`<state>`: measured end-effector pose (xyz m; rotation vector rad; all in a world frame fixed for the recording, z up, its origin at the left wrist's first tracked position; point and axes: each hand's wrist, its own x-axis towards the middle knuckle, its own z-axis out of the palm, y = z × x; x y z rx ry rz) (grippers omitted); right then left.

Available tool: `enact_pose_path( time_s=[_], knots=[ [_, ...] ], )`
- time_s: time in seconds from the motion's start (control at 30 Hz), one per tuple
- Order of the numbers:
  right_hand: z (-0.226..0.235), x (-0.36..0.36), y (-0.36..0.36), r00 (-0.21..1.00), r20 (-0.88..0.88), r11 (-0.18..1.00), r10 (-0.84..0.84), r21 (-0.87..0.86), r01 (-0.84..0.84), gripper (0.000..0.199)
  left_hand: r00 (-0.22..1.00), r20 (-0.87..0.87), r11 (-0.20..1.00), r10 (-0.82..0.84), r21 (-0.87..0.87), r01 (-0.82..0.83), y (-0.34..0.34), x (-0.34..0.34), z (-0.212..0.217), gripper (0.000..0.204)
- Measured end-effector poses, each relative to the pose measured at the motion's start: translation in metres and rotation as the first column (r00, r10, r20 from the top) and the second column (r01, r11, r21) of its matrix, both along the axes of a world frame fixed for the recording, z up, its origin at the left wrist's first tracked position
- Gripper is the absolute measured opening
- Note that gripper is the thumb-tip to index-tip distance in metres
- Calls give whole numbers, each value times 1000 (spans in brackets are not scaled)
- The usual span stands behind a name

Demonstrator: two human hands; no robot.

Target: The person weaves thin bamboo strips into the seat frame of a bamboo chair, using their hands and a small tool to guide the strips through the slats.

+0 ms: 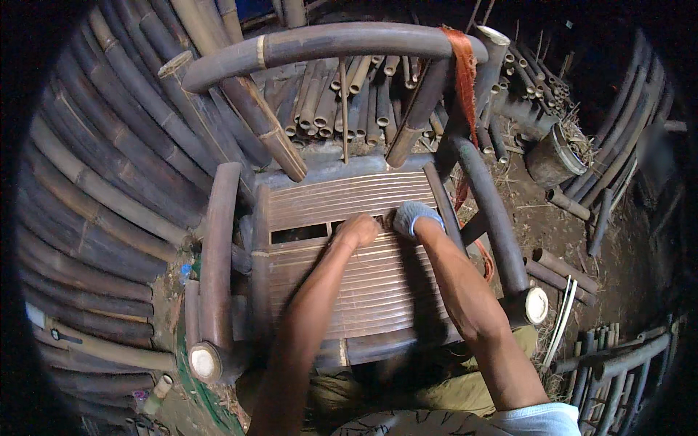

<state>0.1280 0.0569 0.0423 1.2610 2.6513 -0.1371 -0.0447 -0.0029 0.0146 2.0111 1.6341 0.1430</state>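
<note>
Both my hands are over the slatted seat [378, 283] of a dark bamboo armchair [349, 45]. My left hand [359, 231], bare, is closed at the right end of a dark rectangular gap [299, 234] between the slats. What its fingers grip, if anything, is hidden. My right hand [416, 218], in a grey-white glove, is just to its right, with its fingers curled down at the same row of slats. Something dark shows by its fingertips, but I cannot make out what it is.
Thick bamboo poles [94, 189] line the left side. Cut bamboo tubes [327, 102] are piled behind the chair. An orange strip [462, 73] hangs from the top rail. A bucket [556, 156] of scraps and loose bamboo pieces [563, 272] are on the ground to the right.
</note>
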Motion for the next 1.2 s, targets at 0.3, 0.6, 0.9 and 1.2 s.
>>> enact_pose_path(
  time_s=[0.3,0.6,0.9,1.2],
  knots=[
    [-25,18,36,900,-407,529,-155,-804,-273,13,991,126,936,42,-352,5,20,3,22,51],
    [-10,5,14,901,-336,699,-274,-713,-53,25,998,8,994,61,-92,-60,27,0,-22,42],
    [64,28,-86,839,-531,953,-120,176,248,31,452,795,910,406,-398,-117,-35,-27,57,22],
    [43,15,-99,577,-810,979,105,186,84,20,484,793,888,371,-455,65,-33,-24,69,20]
  ],
)
